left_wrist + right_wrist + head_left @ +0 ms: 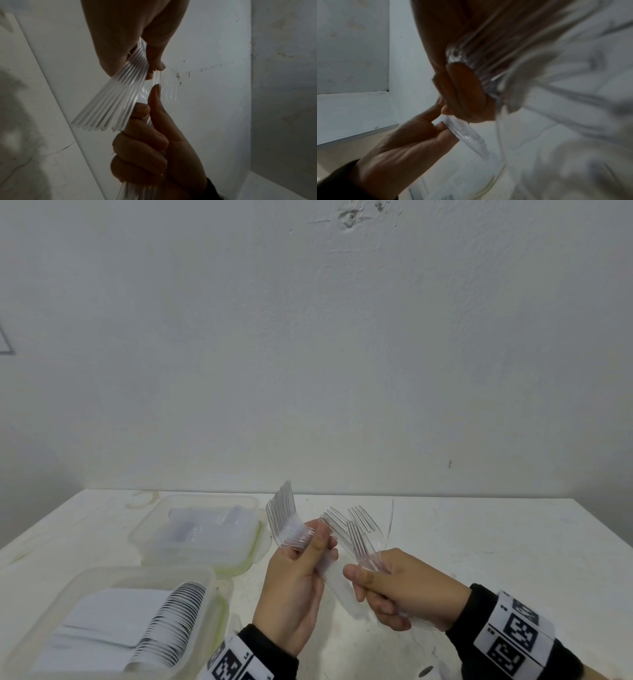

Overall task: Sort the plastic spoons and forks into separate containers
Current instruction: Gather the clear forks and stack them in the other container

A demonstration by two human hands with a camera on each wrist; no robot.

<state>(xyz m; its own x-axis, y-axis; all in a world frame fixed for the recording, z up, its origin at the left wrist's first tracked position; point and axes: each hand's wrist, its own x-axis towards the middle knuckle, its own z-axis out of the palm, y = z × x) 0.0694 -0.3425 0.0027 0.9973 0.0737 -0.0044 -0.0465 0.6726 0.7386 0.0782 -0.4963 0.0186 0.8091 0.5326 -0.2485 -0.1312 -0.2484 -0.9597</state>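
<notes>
1. Head view: the left hand [294, 587] grips a neat, nested stack of clear plastic forks [286, 523], tines up and leaning left, thumb pressed across the necks. The right hand [400, 590] is closed round a looser bunch of clear forks [356, 537], whose tines fan out at different angles toward the left hand's stack. Both bundles are held above the white worktop [479, 542], not in any container. At the near left a lidless plastic container [209, 580] holds a long nested row of white spoons [171, 625]. Behind it a second container [253, 542] holds pale, translucent pieces I cannot identify. As I judge it, the spoons look largely sorted, while the forks in both hands are not yet put away. No loose cutlery shows on the worktop.

2. Left wrist view: the left hand [142, 40] pinches the ribbed handles of the nested fork stack [109, 102] between thumb and fingers. Below, the right hand [150, 152] is fisted round its own handles with the thumb raised toward the stack, and faint tines show beside it.

3. Right wrist view: the picture is blurred. The right hand [464, 92] wraps a bundle of clear handles [484, 56]. The left hand [406, 146] holds its stack edge-on just below, the two hands touching or nearly so. A container rim shows dimly underneath.
</notes>
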